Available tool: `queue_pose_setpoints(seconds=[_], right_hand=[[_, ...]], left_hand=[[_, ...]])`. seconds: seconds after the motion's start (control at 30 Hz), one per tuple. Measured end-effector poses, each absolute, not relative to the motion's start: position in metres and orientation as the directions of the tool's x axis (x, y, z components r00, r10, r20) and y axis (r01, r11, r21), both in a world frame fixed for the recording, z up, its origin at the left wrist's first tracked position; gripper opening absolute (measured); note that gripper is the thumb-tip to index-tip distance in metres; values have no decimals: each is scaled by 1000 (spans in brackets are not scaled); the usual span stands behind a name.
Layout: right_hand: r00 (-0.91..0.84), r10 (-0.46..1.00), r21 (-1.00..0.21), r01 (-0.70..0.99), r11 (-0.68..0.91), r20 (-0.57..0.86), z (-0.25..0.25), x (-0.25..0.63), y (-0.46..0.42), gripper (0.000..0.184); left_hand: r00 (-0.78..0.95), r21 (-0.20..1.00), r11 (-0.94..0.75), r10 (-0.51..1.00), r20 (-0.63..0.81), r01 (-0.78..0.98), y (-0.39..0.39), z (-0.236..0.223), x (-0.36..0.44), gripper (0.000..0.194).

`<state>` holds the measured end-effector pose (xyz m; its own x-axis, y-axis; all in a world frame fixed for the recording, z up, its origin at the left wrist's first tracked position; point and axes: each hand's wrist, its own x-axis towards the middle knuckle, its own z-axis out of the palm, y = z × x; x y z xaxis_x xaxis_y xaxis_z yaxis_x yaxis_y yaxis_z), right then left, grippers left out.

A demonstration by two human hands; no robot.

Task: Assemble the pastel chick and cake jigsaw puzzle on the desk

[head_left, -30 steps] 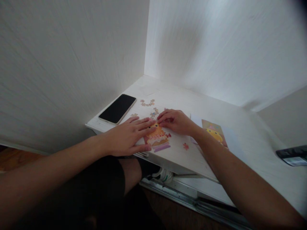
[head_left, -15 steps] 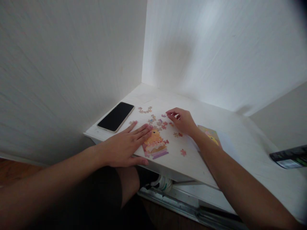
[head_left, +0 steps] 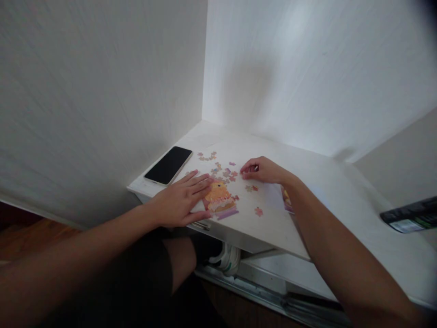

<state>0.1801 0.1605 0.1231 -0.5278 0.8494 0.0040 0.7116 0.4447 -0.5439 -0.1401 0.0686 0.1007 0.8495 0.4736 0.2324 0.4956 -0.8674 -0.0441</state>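
A partly joined jigsaw puzzle (head_left: 220, 199) with a yellow chick and a cake lies on the white desk (head_left: 307, 196) near its front edge. My left hand (head_left: 180, 198) lies flat with fingers spread, pressing on the puzzle's left side. My right hand (head_left: 261, 169) is farther back and to the right, fingers curled over a loose piece that I cannot make out. Several loose puzzle pieces (head_left: 225, 172) are scattered between the two hands, two more pieces (head_left: 251, 187) sit just below my right hand, and one single piece (head_left: 258, 211) lies to the right of the puzzle.
A black phone (head_left: 168, 164) lies face up at the desk's left edge by the wall. A small cluster of pieces (head_left: 207, 156) sits behind it. A picture card (head_left: 286, 200) is mostly hidden under my right forearm. A dark flat object (head_left: 408, 215) lies at the far right. White walls enclose the corner.
My right hand has lifted off the puzzle and moved back and right among the loose pieces, fingers curling. My left hand has stayed on the puzzle. The view has shifted slightly.
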Motion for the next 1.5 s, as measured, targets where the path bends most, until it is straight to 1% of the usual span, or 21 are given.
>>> queue_pose_setpoints(seconds=[0.17, 0.27, 0.37, 0.47, 0.53, 0.6, 0.7, 0.8, 0.87, 0.93, 1.03, 1.13, 1.23, 1.37, 1.5], right_hand=[[-513, 859, -522, 730, 440, 6, 125, 176, 158, 23], [-511, 860, -531, 728, 433, 1, 124, 177, 159, 22], [-516, 856, -564, 710, 422, -10, 123, 179, 160, 23], [-522, 852, -662, 651, 372, -35, 124, 178, 159, 23], [-526, 849, -738, 593, 323, -51, 126, 174, 157, 23], [-533, 844, -784, 547, 293, -57, 129, 167, 153, 22], [-567, 819, -824, 506, 256, -94, 133, 154, 145, 20], [-614, 766, -847, 497, 189, -190, 134, 142, 137, 21], [-628, 746, -836, 515, 187, -220, 133, 137, 135, 21], [-640, 736, -825, 524, 210, -219, 131, 134, 134, 20], [-647, 737, -808, 533, 251, -198, 129, 133, 134, 16], [-640, 741, -768, 573, 286, -201, 129, 133, 133, 13], [-643, 730, -740, 603, 298, -230, 132, 133, 131, 14], [-652, 711, -717, 626, 308, -264, 134, 133, 130, 17], [-616, 744, -649, 681, 339, -258, 136, 130, 128, 17]], left_hand=[[846, -61, -858, 486, 221, 509, 64, 99, -146, 69], [826, -56, -849, 492, 275, 525, 61, 97, -153, 67], [804, -16, -853, 485, 345, 522, 58, 96, -158, 59], [795, 9, -854, 488, 359, 520, 56, 100, -158, 50], [794, 32, -849, 506, 336, 527, 54, 104, -153, 46], [801, 65, -845, 525, 289, 531, 53, 110, -147, 47], [813, 102, -841, 540, 219, 532, 52, 117, -137, 50], [820, 130, -834, 551, 152, 536, 54, 120, -128, 50], [826, 153, -831, 552, 111, 535, 57, 120, -125, 48], [826, 183, -827, 554, 103, 532, 60, 119, -123, 44], [821, 230, -824, 554, 135, 518, 63, 115, -122, 41], [814, 250, -825, 554, 176, 507, 64, 112, -121, 38], [817, 243, -833, 544, 193, 497, 64, 109, -121, 38], [827, 226, -834, 541, 155, 504, 65, 107, -123, 40], [832, 212, -843, 529, 167, 494, 65, 105, -125, 41]])
